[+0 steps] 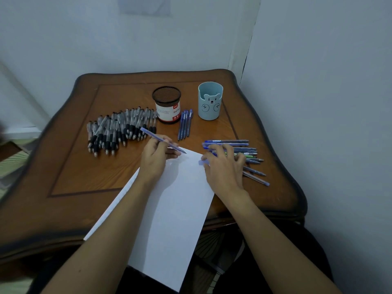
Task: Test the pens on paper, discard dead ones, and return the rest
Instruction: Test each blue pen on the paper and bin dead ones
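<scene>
Paper [176, 209] past near edge of table [70, 166], pen [161, 140] tip at its far corner

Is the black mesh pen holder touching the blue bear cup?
Apart. The head view shows a strip of bare table between the mesh pen holder and the bear cup.
</scene>
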The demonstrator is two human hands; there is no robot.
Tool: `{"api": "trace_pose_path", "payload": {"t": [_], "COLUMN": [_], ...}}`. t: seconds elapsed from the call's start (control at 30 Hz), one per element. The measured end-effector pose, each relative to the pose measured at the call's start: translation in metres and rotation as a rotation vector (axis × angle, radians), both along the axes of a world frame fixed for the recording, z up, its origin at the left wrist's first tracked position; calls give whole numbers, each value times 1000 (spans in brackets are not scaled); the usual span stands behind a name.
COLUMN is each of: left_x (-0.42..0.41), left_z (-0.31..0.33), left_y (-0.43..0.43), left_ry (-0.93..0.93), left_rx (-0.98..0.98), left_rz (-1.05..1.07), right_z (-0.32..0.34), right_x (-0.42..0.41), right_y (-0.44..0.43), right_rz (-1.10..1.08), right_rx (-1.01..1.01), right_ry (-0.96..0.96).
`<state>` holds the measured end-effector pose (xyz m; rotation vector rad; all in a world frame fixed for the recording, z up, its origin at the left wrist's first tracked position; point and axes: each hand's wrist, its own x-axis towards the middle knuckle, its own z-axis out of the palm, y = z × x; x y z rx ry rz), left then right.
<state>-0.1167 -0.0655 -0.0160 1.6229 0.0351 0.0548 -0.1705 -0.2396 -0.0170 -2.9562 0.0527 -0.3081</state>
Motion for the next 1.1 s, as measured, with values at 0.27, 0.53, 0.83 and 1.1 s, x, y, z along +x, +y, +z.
{"api": "trace_pose_path", "payload": {"t": [0.27, 0.53, 0.83, 1.1], "left_x": [-24, -34, -34, -19], "left_z": [19, 21, 24, 31], "left_y": [-4, -9, -7, -4], "left_ry": [-168, -151, -102, -93], "left_rx": [-99, 42, 42, 113], "left_rz": [51, -25, -136, -230], "right_z": [9, 10, 14, 16], "right_x": [-13, -19, -19, -13], "right_y": [9, 20, 20, 17], "right_rz": [35, 108, 91, 103], "right_rx": [568, 801, 912, 925], "right_ry": [-46, -97, -149, -128]}}
